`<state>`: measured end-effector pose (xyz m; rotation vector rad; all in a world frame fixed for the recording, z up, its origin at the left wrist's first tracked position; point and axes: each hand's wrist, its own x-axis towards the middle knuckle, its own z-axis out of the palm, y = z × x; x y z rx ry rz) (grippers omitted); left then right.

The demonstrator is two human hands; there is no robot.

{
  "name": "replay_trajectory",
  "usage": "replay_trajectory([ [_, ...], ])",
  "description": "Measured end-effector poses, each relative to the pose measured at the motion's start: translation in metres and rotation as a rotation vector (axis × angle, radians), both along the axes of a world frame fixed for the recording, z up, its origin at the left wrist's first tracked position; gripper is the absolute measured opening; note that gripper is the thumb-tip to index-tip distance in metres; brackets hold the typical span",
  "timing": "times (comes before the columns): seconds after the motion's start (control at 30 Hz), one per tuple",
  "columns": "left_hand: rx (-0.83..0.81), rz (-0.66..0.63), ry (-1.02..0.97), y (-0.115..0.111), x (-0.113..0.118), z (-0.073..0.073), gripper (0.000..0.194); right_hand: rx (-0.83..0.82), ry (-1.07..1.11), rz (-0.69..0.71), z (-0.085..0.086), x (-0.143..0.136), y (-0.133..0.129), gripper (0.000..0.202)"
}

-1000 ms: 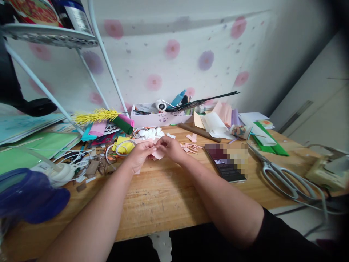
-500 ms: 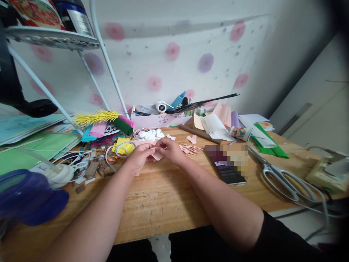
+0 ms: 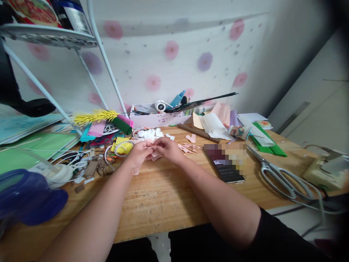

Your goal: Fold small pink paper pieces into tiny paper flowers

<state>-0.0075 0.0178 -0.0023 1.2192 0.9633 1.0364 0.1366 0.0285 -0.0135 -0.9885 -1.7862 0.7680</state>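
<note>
Over the middle of the wooden table [image 3: 160, 196], my left hand [image 3: 139, 154] and my right hand [image 3: 167, 149] meet fingertip to fingertip. Both pinch a small piece of pale pink crepe paper [image 3: 155, 157], mostly covered by the fingers. Just right of my right hand lies a pile of thin twisted pink paper strips [image 3: 189, 148], with a folded pink scrap [image 3: 191, 138] behind it. White paper pieces [image 3: 149, 134] are heaped beyond my hands. Left of my left hand are yellow paper pieces [image 3: 121, 145] under a ring of white cord.
A phone [image 3: 229, 173] and large grey scissors [image 3: 278, 178] lie to the right. Behind stand a white box of tools [image 3: 163, 119] and crepe paper sheets [image 3: 215, 125]. At left are a white shelf rack [image 3: 105, 62], a glue gun's white cord and a blue plastic object [image 3: 32, 196].
My fingers have shifted slightly on the pink paper, and less of it shows between them. The whole view has moved a little; the things on the table lie as before.
</note>
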Motion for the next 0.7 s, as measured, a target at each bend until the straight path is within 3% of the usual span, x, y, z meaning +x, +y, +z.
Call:
replay_trajectory([
  [0.3, 0.028, 0.061, -0.003, -0.0002, 0.0045, -0.0017, 0.02, 0.028, -0.067, -0.111, 0.0025, -0.0005, -0.0006, 0.006],
  [0.7, 0.055, -0.025, -0.001, -0.0012, 0.0018, -0.0004, 0.017, 0.039, -0.03, -0.056, 0.0024, -0.0005, -0.0028, 0.009],
])
